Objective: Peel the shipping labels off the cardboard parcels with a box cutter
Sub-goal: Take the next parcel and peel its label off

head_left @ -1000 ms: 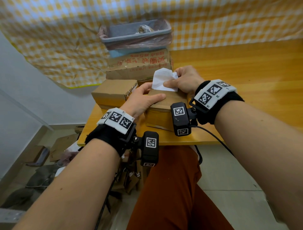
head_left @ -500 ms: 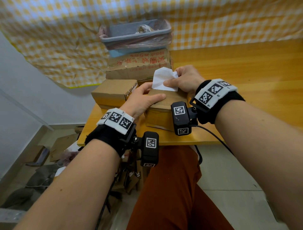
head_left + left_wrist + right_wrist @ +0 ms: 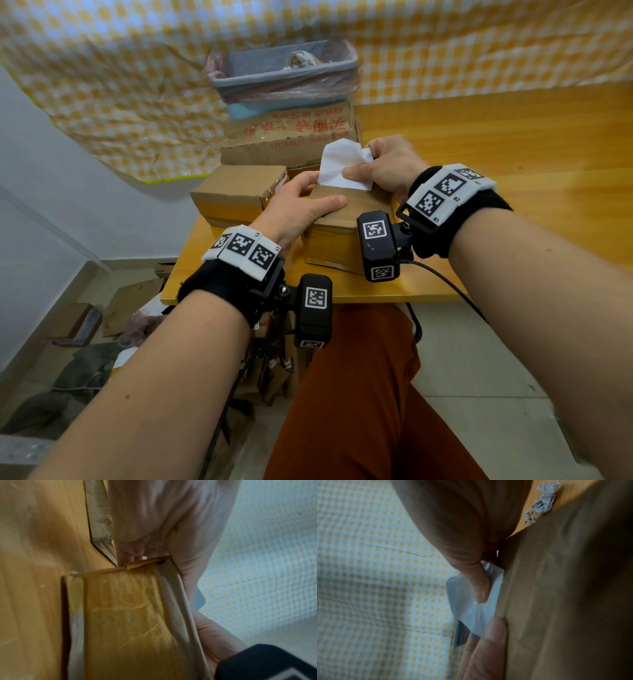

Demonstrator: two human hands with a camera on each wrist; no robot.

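Head view: the cardboard parcel (image 3: pixel 346 219) sits near the table's (image 3: pixel 513 171) near left edge, gripped by the left hand (image 3: pixel 301 205) — thumb flat across its top, fingers curled round its left side. The right hand (image 3: pixel 387 168) pinches the white shipping label (image 3: pixel 337 164) between thumb and fingers — it stands up from the parcel's far top edge.

Soft, even light fills my head view, brightest on the checked cloth (image 3: pixel 102 85) and the white label (image 3: pixel 337 161), which nearly washes out. My forearms balloon and the surface (image 3: pixel 513 154) bows toward the edges (wide lens). Both wrist views are dimmer and blurred. My right hand (image 3: pixel 453 520) shows backlit and dark, my left hand (image 3: pixel 163 513) pale, and the tape on the parcel (image 3: pixel 123 615) faintly glossy.
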